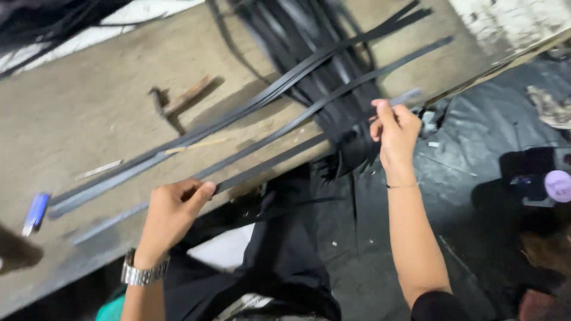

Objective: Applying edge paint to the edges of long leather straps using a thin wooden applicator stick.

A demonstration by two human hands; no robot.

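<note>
A long dark strap [279, 159] runs slantwise along the near edge of a wooden workbench [83, 113]. My left hand [172, 214], a metal watch on its wrist, pinches the strap at its lower left part. My right hand [394, 132] grips the same strap farther up to the right, past the bench edge. Two more dark straps [238, 113] lie on the bench parallel to it, touching a heap of black straps [315, 47] at the back.
A small hammer [178, 102] lies on the bench, a blue lighter [35, 211] near the left edge, and a thin pale stick [98, 170] between them. Below the bench is a dark littered floor [470, 178]. A round purple lid [558, 185] shows at the right.
</note>
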